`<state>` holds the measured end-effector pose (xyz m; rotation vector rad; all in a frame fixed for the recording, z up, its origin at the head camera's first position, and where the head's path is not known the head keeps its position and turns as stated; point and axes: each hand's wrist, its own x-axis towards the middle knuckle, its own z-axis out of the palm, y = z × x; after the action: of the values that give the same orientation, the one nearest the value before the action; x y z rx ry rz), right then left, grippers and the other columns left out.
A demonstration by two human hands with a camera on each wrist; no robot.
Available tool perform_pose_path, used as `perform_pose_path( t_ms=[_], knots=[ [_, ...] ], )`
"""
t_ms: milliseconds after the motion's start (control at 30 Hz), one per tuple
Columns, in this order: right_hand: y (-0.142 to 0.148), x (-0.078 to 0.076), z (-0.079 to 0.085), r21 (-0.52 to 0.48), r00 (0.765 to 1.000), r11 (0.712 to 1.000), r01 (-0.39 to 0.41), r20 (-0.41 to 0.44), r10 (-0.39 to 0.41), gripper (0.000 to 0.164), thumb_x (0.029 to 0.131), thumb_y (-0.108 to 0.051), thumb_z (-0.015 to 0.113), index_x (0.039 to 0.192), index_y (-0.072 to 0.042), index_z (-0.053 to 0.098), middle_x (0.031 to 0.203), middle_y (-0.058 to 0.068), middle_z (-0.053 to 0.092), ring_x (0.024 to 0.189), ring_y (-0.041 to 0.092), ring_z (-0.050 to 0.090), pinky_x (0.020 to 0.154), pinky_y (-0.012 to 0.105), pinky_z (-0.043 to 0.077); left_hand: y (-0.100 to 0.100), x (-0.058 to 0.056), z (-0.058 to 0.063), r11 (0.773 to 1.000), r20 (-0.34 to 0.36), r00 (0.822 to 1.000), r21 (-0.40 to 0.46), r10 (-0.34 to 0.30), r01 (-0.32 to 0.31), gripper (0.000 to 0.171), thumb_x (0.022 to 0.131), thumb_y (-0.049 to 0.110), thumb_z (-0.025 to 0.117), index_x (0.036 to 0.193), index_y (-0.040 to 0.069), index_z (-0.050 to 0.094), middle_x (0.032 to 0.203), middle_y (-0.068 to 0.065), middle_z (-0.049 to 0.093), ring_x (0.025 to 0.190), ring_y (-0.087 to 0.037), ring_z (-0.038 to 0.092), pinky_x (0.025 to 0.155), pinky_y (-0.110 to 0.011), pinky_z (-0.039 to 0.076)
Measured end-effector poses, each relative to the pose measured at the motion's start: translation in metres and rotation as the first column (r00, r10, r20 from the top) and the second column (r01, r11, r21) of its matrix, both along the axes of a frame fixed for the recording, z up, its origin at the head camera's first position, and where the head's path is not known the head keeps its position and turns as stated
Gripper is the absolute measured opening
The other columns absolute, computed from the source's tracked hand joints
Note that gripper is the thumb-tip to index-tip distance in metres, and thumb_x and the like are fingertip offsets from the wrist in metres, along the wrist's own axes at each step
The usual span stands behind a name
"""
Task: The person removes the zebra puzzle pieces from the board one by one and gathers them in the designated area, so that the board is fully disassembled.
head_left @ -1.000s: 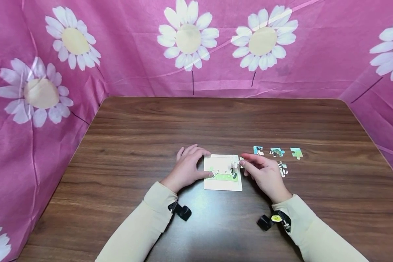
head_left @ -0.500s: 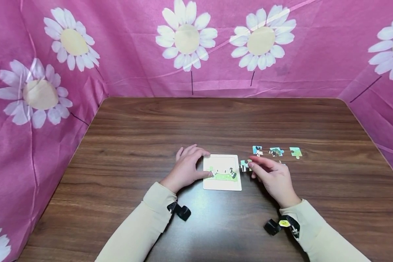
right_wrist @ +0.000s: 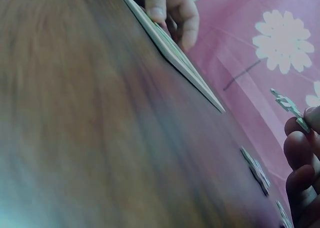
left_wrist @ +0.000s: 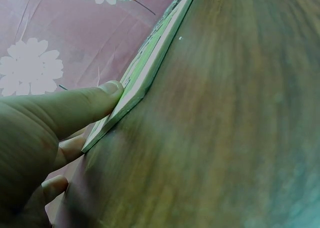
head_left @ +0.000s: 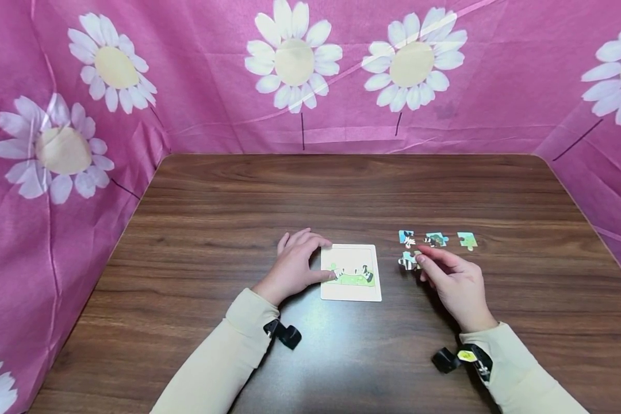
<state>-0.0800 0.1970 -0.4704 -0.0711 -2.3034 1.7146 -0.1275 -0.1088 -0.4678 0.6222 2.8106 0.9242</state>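
Observation:
A square puzzle board with a pale frame and a green-bottomed picture lies flat on the table. My left hand rests at its left side, thumb pressing on the board's face and the index fingertip at the far left corner. In the left wrist view, the thumb lies straight across the board's edge. My right hand pinches a black-and-white striped jigsaw piece between thumb and index finger, right of the board. In the right wrist view, that piece is raised above the table.
Behind the right hand, several loose jigsaw pieces lie on the wooden table, among them a blue one, a blue-green one and a green one. A pink flowered cloth hangs around the table.
My right hand has moved rightward from the board's right edge, carrying the jigsaw piece. The loose piece seen lower right earlier is now hidden. The left hand and board have stayed put.

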Motion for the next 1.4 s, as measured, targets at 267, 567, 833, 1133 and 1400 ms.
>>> perform_pose_path(
  t_ms=[267,567,833,1133,1400],
  knots=[
    [0.02,0.001,-0.002,0.076,0.998,0.995,0.068,-0.021,-0.067,0.02,0.09,-0.001,0.072,0.108,0.008,0.073,0.07,-0.008,0.066,0.056,0.004,0.058,0.053,0.014,0.046,0.0,0.001,0.001,1.0,0.002,1.0,0.003,0.0,0.0,0.056,0.077,0.039,0.086,0.125,0.02,0.065,0.135,0.003,0.06,0.146,-0.025,0.032,0.118,-0.059,0.007],
    [0.048,0.001,0.0,0.226,0.991,0.965,0.129,-0.006,-0.132,0.022,0.09,-0.009,0.074,0.109,0.003,0.075,0.079,-0.024,0.067,0.065,-0.004,0.058,0.06,0.008,0.045,0.0,0.0,0.001,1.0,-0.003,1.0,0.002,-0.002,0.002,0.056,0.077,0.039,0.086,0.125,0.02,0.065,0.134,0.003,0.06,0.146,-0.025,0.032,0.118,-0.059,0.007],
    [0.073,0.0,-0.002,0.316,0.987,0.937,0.149,0.007,-0.159,0.024,0.092,-0.014,0.072,0.108,0.004,0.074,0.077,-0.032,0.063,0.065,-0.008,0.056,0.059,0.007,0.042,0.001,0.001,0.001,1.0,-0.006,1.0,0.007,-0.002,0.002,0.055,0.077,0.039,0.086,0.125,0.02,0.065,0.133,0.003,0.06,0.146,-0.026,0.032,0.118,-0.06,0.007],
    [0.089,-0.001,0.0,0.396,0.982,0.909,0.131,0.075,-0.174,0.029,0.095,-0.021,0.07,0.11,0.004,0.072,0.071,-0.03,0.059,0.062,-0.007,0.053,0.054,0.011,0.041,0.001,0.001,0.001,1.0,-0.013,1.0,0.018,0.006,-0.005,0.055,0.076,0.038,0.087,0.123,0.019,0.065,0.134,0.003,0.061,0.146,-0.026,0.033,0.118,-0.06,0.007],
    [0.102,0.001,0.004,0.424,0.977,0.899,0.111,0.119,-0.177,0.031,0.095,-0.023,0.069,0.11,0.004,0.072,0.067,-0.024,0.061,0.055,-0.003,0.054,0.051,0.013,0.042,0.001,0.001,0.001,1.0,-0.008,1.0,0.016,0.006,-0.006,0.055,0.076,0.038,0.086,0.123,0.02,0.065,0.134,0.004,0.06,0.146,-0.025,0.033,0.118,-0.06,0.007]
  ],
)
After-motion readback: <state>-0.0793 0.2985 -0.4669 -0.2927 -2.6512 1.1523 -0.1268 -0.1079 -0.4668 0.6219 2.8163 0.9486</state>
